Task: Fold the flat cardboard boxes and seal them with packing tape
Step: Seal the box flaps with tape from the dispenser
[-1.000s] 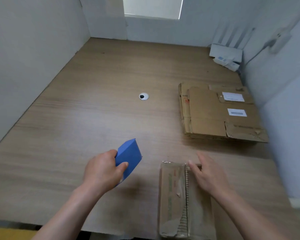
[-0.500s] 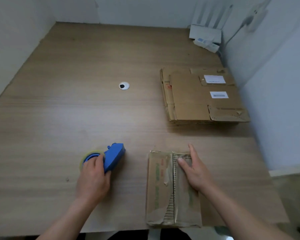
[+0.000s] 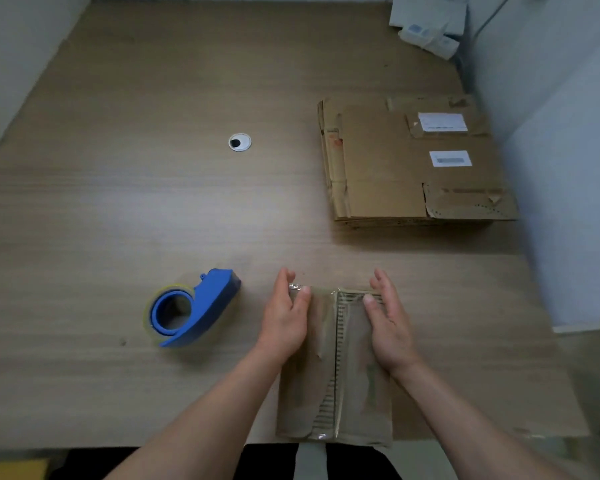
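A pale wood-grain table [image 3: 118, 220] fills the view, closed in by plain white walls to the left, right and far side. The small cardboard box [image 3: 329, 382] lies flat at the table's near edge, with a strip of clear tape down its middle seam.

The left hand [image 3: 284, 320] lies along the box's left side and the right hand [image 3: 388, 327] along its right. Both have their fingers straight and close together, reaching just past the box's far end. Each thumb rests on the box's top face and neither hand grips it.

Just left of the box, apart from the left hand, a blue tape dispenser [image 3: 194, 310] lies on its side with its roll of clear tape. Beyond the box and to the right sits a stack of flattened cardboard [image 3: 388, 174] with two white labels [image 3: 442, 122]. Beyond the box and to the left, a round cable grommet [image 3: 239, 142] is set into the tabletop. In the corner far beyond the box, to the right, is a white device [image 3: 430, 26].
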